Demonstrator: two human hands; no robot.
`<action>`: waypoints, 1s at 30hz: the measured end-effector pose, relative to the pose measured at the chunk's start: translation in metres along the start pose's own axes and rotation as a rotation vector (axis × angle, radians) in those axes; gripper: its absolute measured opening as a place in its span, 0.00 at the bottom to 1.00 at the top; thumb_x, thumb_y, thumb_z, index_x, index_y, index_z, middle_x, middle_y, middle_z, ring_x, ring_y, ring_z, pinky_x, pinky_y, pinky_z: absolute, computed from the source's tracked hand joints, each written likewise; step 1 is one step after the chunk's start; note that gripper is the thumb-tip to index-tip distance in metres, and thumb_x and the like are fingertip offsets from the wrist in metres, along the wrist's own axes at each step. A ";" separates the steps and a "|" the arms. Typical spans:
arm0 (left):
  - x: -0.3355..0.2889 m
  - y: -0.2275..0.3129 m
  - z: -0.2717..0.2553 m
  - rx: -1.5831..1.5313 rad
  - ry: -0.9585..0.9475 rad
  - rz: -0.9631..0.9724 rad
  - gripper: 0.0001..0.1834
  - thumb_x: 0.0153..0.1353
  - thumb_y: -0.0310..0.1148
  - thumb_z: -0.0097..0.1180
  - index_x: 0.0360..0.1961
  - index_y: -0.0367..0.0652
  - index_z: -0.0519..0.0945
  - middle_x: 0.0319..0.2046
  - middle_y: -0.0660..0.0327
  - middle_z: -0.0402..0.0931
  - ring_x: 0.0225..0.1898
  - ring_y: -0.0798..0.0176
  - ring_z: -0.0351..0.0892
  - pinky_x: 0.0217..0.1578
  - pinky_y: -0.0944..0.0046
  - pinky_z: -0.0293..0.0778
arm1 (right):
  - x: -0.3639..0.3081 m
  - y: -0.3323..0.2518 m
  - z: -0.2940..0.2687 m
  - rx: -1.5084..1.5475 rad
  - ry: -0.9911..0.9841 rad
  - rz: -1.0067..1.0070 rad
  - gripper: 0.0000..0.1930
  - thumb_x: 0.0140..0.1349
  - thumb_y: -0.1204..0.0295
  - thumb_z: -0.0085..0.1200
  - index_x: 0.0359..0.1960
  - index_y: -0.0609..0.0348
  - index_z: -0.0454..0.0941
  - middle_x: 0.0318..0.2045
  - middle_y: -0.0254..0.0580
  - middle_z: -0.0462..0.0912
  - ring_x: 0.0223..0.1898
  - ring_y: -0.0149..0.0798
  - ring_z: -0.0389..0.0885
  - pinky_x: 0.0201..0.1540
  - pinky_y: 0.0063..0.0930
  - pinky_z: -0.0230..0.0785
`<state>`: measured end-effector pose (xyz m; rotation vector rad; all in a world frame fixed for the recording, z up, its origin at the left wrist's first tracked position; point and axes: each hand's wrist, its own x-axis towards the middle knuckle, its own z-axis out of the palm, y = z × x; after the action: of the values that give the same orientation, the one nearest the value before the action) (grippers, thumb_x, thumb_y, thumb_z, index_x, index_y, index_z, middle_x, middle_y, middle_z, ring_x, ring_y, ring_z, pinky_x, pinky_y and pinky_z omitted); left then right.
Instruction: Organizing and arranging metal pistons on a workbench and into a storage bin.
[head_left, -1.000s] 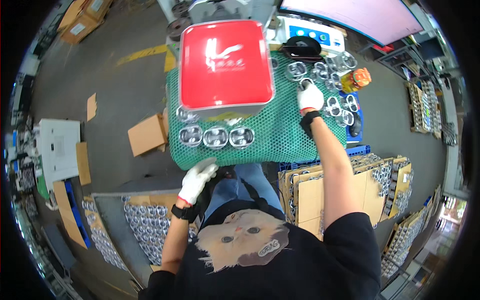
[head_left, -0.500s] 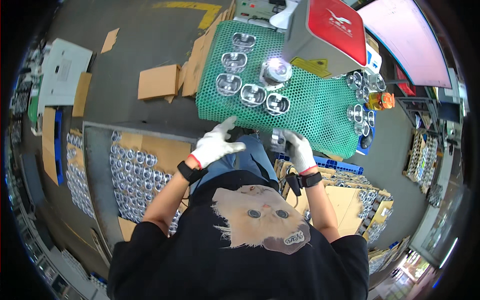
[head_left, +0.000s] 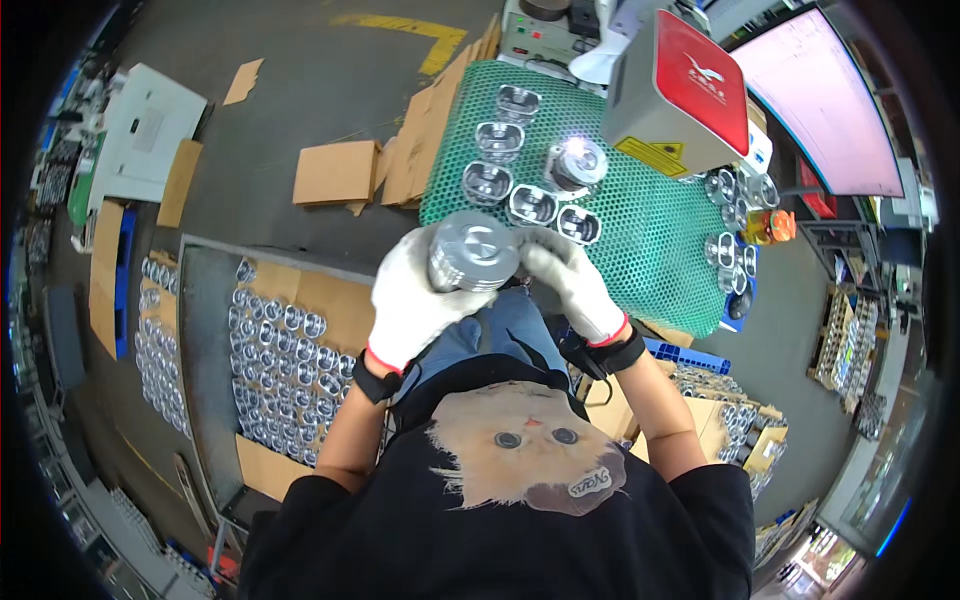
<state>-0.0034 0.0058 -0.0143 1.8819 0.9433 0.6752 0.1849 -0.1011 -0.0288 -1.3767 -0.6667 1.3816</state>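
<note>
Both gloved hands, left hand (head_left: pixel 415 300) and right hand (head_left: pixel 570 282), clamp their fingers around a silver piston (head_left: pixel 472 252) just off the near edge of the green mesh mat (head_left: pixel 655 235), whose front-right stretch lies bare.

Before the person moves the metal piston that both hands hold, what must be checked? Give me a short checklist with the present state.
1. Left hand grips the piston: ok.
2. Right hand touches the piston: ok.
3. Both hands gloved: ok.
4. Free spot on the green mat: ok, bare mesh at its right part.
5. Bright light on the piston under the marking machine; whether it has finished: cannot tell.
6. Piston surface clean: cannot tell.
</note>
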 end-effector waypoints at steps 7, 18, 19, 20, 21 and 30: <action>0.021 0.015 0.050 0.447 -0.703 -0.004 0.32 0.44 0.58 0.69 0.39 0.40 0.82 0.34 0.48 0.84 0.37 0.47 0.86 0.39 0.53 0.81 | -0.006 0.002 -0.023 -0.303 -0.114 -0.067 0.43 0.51 0.66 0.67 0.70 0.61 0.63 0.59 0.45 0.76 0.59 0.42 0.75 0.66 0.32 0.63; 0.153 -0.045 0.136 0.542 0.049 0.366 0.39 0.36 0.51 0.79 0.47 0.41 0.80 0.45 0.52 0.80 0.44 0.53 0.82 0.48 0.56 0.78 | -0.114 0.113 -0.136 1.122 0.511 0.124 0.33 0.63 0.38 0.54 0.56 0.52 0.76 0.53 0.55 0.79 0.50 0.52 0.80 0.38 0.35 0.73; 0.159 -0.035 0.157 0.504 -0.052 0.414 0.39 0.36 0.50 0.78 0.48 0.42 0.79 0.49 0.52 0.78 0.48 0.53 0.81 0.51 0.56 0.76 | -0.115 0.117 -0.141 1.122 0.481 0.111 0.32 0.63 0.39 0.55 0.57 0.51 0.76 0.53 0.55 0.80 0.50 0.52 0.80 0.37 0.34 0.73; 0.164 -0.030 0.175 0.404 -0.214 0.355 0.37 0.37 0.49 0.77 0.48 0.43 0.79 0.51 0.51 0.77 0.51 0.52 0.80 0.53 0.56 0.75 | -0.112 0.116 -0.143 1.125 0.483 0.113 0.32 0.63 0.39 0.55 0.57 0.51 0.76 0.53 0.55 0.80 0.50 0.52 0.80 0.37 0.34 0.73; 0.170 -0.028 0.192 0.300 -0.375 0.294 0.35 0.39 0.48 0.76 0.49 0.43 0.79 0.53 0.51 0.76 0.53 0.51 0.79 0.55 0.57 0.74 | -0.107 0.112 -0.145 1.095 0.505 0.129 0.31 0.63 0.40 0.55 0.55 0.51 0.77 0.52 0.51 0.81 0.48 0.48 0.81 0.36 0.33 0.73; 0.181 -0.052 0.193 0.063 -0.188 0.061 0.41 0.45 0.49 0.74 0.59 0.42 0.75 0.52 0.46 0.77 0.51 0.47 0.81 0.54 0.52 0.77 | 0.032 0.067 -0.189 -0.567 0.750 -0.065 0.25 0.54 0.65 0.67 0.53 0.62 0.78 0.40 0.38 0.85 0.39 0.35 0.84 0.45 0.32 0.76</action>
<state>0.2267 0.0793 -0.1337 1.9975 0.7975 0.4986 0.3503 -0.1445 -0.1376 -2.1302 -0.5927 0.5348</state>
